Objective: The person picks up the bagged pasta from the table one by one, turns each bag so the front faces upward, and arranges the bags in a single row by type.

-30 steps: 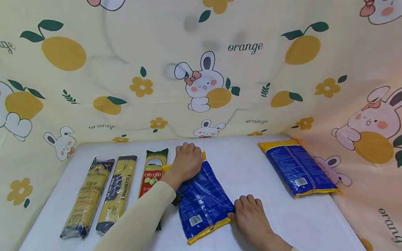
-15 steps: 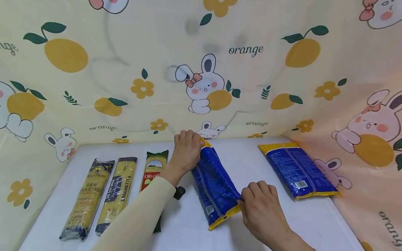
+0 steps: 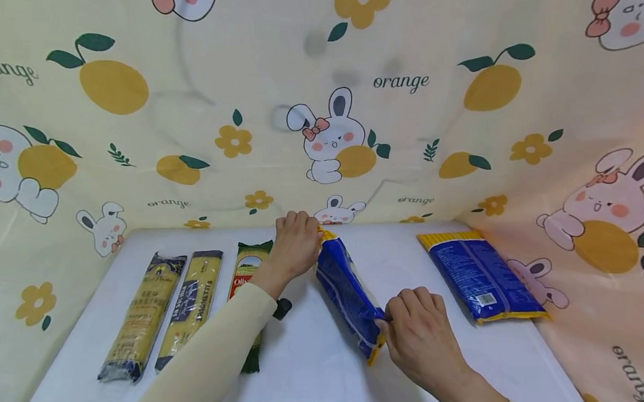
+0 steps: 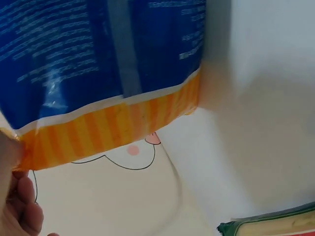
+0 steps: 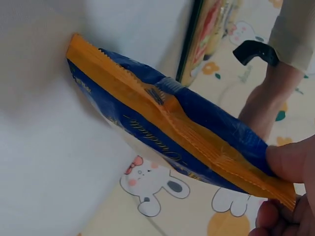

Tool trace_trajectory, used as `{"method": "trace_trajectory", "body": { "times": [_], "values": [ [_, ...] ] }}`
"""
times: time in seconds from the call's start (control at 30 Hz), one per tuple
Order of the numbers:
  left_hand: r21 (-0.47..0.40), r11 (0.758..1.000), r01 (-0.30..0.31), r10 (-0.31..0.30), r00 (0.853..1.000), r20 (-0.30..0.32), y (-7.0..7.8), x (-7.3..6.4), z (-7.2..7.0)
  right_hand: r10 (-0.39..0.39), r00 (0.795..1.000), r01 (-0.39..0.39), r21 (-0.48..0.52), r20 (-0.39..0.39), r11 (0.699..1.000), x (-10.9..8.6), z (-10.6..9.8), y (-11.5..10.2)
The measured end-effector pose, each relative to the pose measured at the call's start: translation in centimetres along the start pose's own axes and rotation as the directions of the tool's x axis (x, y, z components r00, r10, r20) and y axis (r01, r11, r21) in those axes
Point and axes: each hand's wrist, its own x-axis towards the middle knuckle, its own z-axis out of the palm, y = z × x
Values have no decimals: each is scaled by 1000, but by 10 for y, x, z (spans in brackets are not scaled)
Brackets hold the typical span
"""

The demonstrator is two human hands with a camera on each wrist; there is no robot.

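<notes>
Blue pasta packet (image 3: 349,295) held on edge above white table (image 3: 311,378), centre; far seam pinched by left hand (image 3: 294,245), near seam by right hand (image 3: 421,339). Film judged slippery, contents brittle; grasp best kept at striped seams.

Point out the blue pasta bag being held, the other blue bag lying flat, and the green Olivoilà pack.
held blue pasta bag (image 3: 346,291), head view, its blue side face
flat blue bag (image 3: 480,275), head view, middle of its back
green pack (image 3: 247,263), head view, upper label

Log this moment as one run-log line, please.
left hand: grips far end of blue pasta bag | right hand: pinches near end | bag: tilted on edge above white table
</notes>
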Motion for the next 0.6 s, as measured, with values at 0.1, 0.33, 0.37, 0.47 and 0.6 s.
{"method": "trace_trajectory", "body": {
  "times": [0.1,0.33,0.37,0.47,0.6],
  "values": [
    [1,1000,13,-13,1000,19,0,3,-3,-8,1000,8,10,14,1000,0,0,-1],
    [66,998,-17,14,999,39,-6,4,-12,-99,994,102,74,-52,992,3,6,-12],
    [66,998,-18,15,999,50,-8,3,-13,-110,993,114,76,-50,991,4,7,-16],
    [64,998,-16,10,996,87,-17,1,-15,-139,990,141,79,-33,987,9,10,-29],
    [69,997,-44,36,992,120,-31,-4,-15,-173,984,176,91,-42,980,15,18,-47]
  ]
}}
